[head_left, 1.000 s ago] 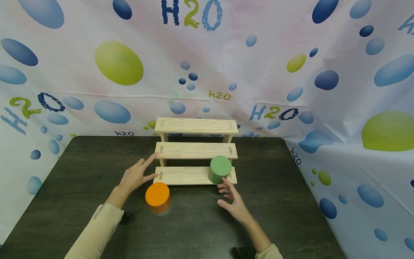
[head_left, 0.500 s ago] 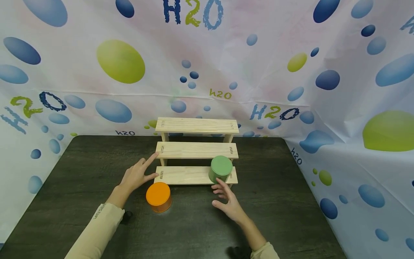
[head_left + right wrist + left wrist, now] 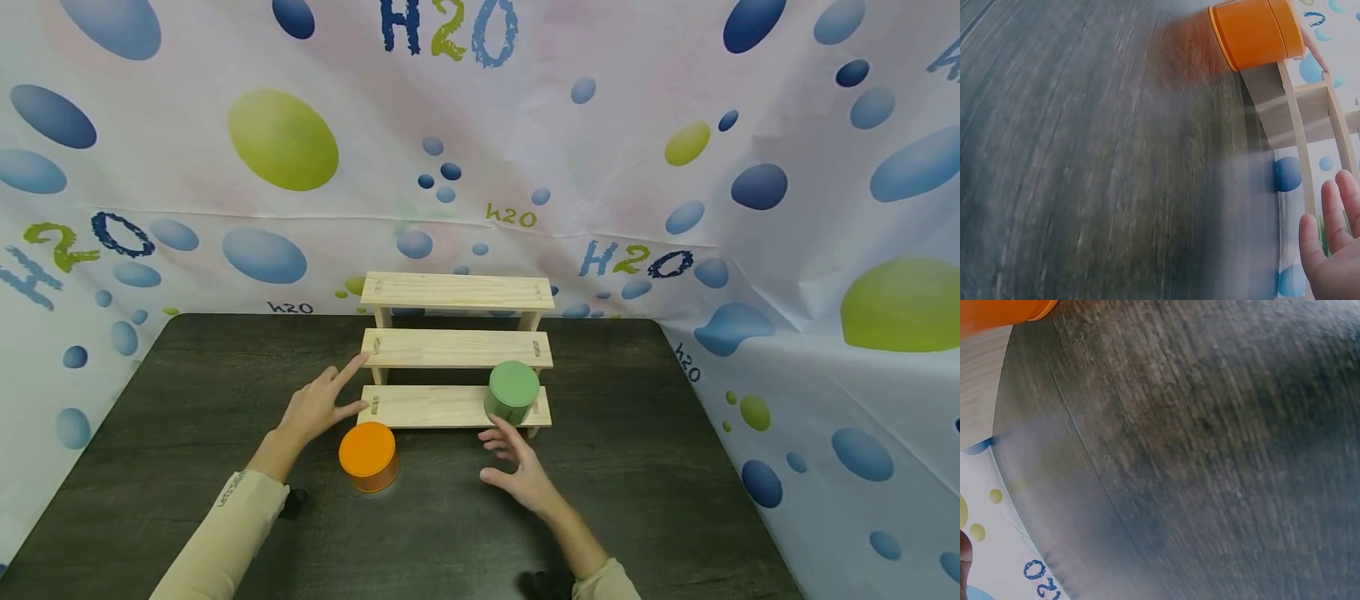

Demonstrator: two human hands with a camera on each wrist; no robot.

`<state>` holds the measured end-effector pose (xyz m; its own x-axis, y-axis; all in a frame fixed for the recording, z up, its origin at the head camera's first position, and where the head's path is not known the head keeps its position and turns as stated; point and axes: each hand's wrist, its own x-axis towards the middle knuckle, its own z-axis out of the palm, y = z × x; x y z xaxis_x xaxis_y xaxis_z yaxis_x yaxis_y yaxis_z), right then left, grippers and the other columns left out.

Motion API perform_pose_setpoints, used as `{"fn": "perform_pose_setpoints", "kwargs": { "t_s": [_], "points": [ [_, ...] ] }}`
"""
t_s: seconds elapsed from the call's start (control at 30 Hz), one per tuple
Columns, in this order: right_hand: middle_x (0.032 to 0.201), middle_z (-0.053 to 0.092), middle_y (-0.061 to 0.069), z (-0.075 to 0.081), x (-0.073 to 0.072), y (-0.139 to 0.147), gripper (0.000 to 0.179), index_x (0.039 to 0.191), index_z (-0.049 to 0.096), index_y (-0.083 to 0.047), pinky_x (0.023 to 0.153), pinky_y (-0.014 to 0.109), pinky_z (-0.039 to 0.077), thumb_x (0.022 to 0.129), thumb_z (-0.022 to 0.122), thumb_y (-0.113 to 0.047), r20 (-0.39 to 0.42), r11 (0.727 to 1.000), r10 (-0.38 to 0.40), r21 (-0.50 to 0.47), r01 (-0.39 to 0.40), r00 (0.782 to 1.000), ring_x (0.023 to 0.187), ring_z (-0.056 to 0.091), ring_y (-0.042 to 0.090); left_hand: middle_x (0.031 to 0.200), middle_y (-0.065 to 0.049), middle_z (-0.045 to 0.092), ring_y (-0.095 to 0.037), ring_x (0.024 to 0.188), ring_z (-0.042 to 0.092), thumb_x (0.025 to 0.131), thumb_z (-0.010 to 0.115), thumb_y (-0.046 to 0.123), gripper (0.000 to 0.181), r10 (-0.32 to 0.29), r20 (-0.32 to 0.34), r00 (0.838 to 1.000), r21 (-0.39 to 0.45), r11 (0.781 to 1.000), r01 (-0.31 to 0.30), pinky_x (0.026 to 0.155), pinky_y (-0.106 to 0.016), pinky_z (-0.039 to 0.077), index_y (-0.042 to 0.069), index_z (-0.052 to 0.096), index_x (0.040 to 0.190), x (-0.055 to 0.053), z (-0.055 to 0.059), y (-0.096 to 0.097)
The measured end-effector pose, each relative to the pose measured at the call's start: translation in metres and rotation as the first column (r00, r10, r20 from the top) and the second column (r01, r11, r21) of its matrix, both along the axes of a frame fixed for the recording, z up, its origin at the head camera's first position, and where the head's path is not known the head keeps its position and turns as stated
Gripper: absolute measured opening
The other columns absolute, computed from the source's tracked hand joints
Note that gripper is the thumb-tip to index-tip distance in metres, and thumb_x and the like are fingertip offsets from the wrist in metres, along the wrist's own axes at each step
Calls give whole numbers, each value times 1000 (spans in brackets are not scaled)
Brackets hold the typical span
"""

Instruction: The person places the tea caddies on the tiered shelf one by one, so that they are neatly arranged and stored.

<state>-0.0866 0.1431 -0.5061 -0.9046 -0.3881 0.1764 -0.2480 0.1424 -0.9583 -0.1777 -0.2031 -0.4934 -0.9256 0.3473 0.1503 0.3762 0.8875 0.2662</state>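
A three-step wooden shelf (image 3: 427, 406) stands at the back of the table. My left hand (image 3: 309, 410) has its index fingertip at the left end of the middle step and its thumb at the bottom step. A green round tin (image 3: 513, 386) stands upright on the bottom step, toward the right. Just in front of that tin is my right hand (image 3: 521, 477), fingers extended and loosely spread, holding nothing; whether a fingertip touches the tin I cannot tell. On the table, below the left hand's thumb, sits an orange round tin (image 3: 367, 450), which the right wrist view also catches.
Dark wood-grain table (image 3: 450, 550) surrounds the shelf. Behind and to both sides hangs a white sheet (image 3: 540, 108) printed with blue and green spots and lettering. A small dark object (image 3: 294, 503) shows beside the left sleeve.
My right hand has drifted left and slightly down along the front of the green tin. The left hand, both tins and the shelf have stayed put.
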Motion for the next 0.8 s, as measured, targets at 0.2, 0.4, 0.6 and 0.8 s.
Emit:
{"fn": "perform_pose_setpoints", "kwargs": {
  "t_s": [0.2,0.4,0.6,0.8],
  "points": [
    [126,47,19,4,0,-7,70,142,26,-3,91,55,34,83,64,-5,26,1000,16,-5,-16,1000,112,45,37,89,-16,48,-15,45,34,81,67,40,85,-2,-6,1000,1,1000,2,39,-25,29,33,14,146,0,1,0],
    [126,47,20,2,-2,-15,70,142,25,-2,92,56,34,84,64,-6,47,999,35,-12,-35,998,113,45,38,89,-16,48,-15,45,34,81,67,40,85,-5,0,1000,4,1000,5,39,-25,29,33,13,146,-2,1,-1],
    [125,48,18,1,-5,-25,70,142,27,-3,92,52,36,83,66,-6,59,1000,19,-19,-18,998,113,47,36,88,-16,48,-15,45,34,80,67,40,86,-15,-10,1000,4,1000,15,39,-25,29,33,13,147,-6,1,-3],
    [127,45,24,10,-6,-33,72,142,24,1,92,58,32,84,66,-13,82,998,46,-34,-44,996,113,44,41,89,-16,48,-15,45,34,80,67,40,86,-21,-11,1000,3,1000,21,39,-25,29,33,14,147,-11,2,-5]
  ]
}}
